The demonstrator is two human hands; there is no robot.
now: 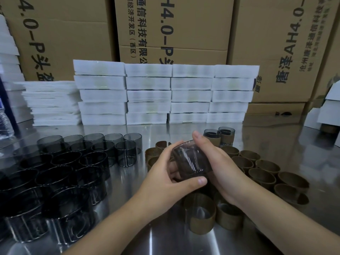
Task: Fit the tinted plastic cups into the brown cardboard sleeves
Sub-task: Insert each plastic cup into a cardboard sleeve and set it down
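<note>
Light was dim, cool, flat. White glare streaked table [173, 242] near front edge. Boxes [184, 24] behind table bowed from wide lens. Cup [191, 161] above table was blurred.

Shiny steel table [165, 236] carries tinted plastic cups [60, 162] (left); brown cardboard sleeves [261, 173] stand right. White foam stacks [147, 94] line the back.

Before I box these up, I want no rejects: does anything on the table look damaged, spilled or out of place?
Nothing stands out. The bare cups stand upright on the left, empty sleeves on the right, two sleeved cups behind. The left hand and right hand hold one cup tilted.
</note>
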